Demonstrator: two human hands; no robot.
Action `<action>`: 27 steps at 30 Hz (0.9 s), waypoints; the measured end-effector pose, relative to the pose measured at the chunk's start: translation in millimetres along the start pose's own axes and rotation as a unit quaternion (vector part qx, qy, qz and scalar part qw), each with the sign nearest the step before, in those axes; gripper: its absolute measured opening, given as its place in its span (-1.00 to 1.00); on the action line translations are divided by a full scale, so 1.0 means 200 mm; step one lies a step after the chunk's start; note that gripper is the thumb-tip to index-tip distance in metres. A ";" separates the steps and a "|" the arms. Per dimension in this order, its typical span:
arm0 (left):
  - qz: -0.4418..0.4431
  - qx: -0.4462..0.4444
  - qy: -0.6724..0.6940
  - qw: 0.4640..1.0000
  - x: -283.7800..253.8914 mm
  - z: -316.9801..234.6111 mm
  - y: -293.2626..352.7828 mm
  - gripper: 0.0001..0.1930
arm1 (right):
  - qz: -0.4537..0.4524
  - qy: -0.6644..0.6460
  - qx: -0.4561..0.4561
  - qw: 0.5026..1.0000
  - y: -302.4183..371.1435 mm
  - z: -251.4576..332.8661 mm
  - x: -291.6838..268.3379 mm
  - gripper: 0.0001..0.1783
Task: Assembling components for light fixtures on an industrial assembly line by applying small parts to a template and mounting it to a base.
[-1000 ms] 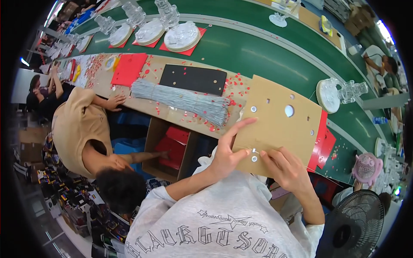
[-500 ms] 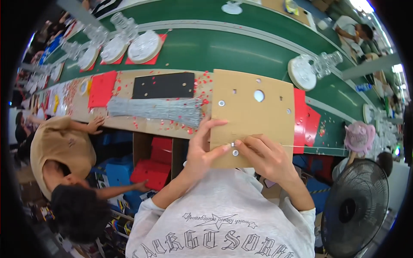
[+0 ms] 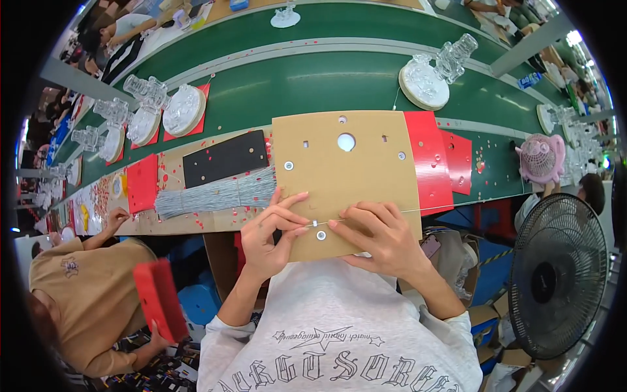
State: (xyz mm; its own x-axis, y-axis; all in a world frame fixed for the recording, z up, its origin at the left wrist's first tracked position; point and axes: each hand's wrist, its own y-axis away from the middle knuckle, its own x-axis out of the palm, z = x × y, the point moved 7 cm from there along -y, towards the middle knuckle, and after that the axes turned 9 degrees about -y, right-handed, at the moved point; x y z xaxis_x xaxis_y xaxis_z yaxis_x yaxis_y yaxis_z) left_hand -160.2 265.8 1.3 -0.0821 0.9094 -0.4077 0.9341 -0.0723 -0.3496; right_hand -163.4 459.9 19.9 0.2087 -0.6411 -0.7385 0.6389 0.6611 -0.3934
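Note:
A brown cardboard panel (image 3: 353, 173) lies in front of me, with a large round hole and several round metal pieces set in it. Near its front edge sits a small white piece (image 3: 315, 223) on a thin pale cord (image 3: 444, 208), which runs off to the right. My left hand (image 3: 269, 238) is closed at the left of this piece, thumb and fingertips pinching the cord's end, as far as I can tell. On the right side, my right hand (image 3: 385, 238) rests on the panel, its fingertips closed over the cord; its thumb is at the panel's front edge.
Red panels (image 3: 428, 163) stick out beneath the cardboard. At left lie a black panel (image 3: 225, 159) and a bundle of grey wires (image 3: 215, 196). Clear glass pieces on round bases (image 3: 424, 81) stand on the green belt. A co-worker holds a red box (image 3: 157, 299); a black fan (image 3: 548, 281) stands right.
My right fingertips have drawn back rightward from the small white piece, and my left fingers have curled more. The view has shifted. The co-worker at left now lifts a red box.

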 end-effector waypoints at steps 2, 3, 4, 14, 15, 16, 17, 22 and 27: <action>0.003 -0.050 0.074 0.996 -0.04 0.04 0.02 -0.88 | 0.004 0.000 0.011 1.000 0.01 0.00 0.00 -0.23; -0.003 -0.101 0.146 0.984 -0.05 0.07 0.04 -0.88 | 0.015 0.007 0.008 1.000 0.02 0.00 0.01 -0.21; 0.000 -0.097 0.146 0.985 -0.05 0.07 0.05 -0.89 | 0.026 0.013 0.005 1.000 0.02 0.00 0.01 -0.19; 0.016 -0.117 -0.049 0.992 0.07 0.08 -0.15 -0.54 | 0.001 0.011 -0.033 0.999 0.05 0.06 -0.02 -0.31; 0.042 -0.105 -0.059 0.992 0.09 0.11 -0.14 -0.38 | -0.070 -0.021 -0.026 0.997 0.10 0.05 -0.07 -0.39; 0.044 -0.102 -0.060 0.992 0.08 0.10 -0.14 -0.38 | -0.140 -0.054 -0.020 0.988 0.18 0.05 -0.13 -0.48; 0.031 -0.085 -0.129 0.987 0.07 0.06 -0.14 -0.40 | -0.227 -0.059 0.058 0.970 0.33 -0.02 -0.17 -0.61; 0.002 0.118 -0.345 0.931 0.10 -0.23 -0.18 -0.52 | -0.489 -0.279 0.440 0.700 0.79 -0.49 -0.25 -0.51; 0.324 0.228 -0.350 0.849 0.51 -0.36 -0.15 -0.39 | -0.634 -0.365 0.236 0.639 0.54 -0.60 -0.57 -0.48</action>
State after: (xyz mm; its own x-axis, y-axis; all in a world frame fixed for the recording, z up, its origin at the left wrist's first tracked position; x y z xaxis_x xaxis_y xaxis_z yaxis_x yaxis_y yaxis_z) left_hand -172.2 389.7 31.6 0.0625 0.1644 -0.9844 0.6440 -0.7602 -0.0860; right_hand -207.6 651.1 -3.9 -0.5183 -0.6700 0.5315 0.7538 -0.6515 -0.0862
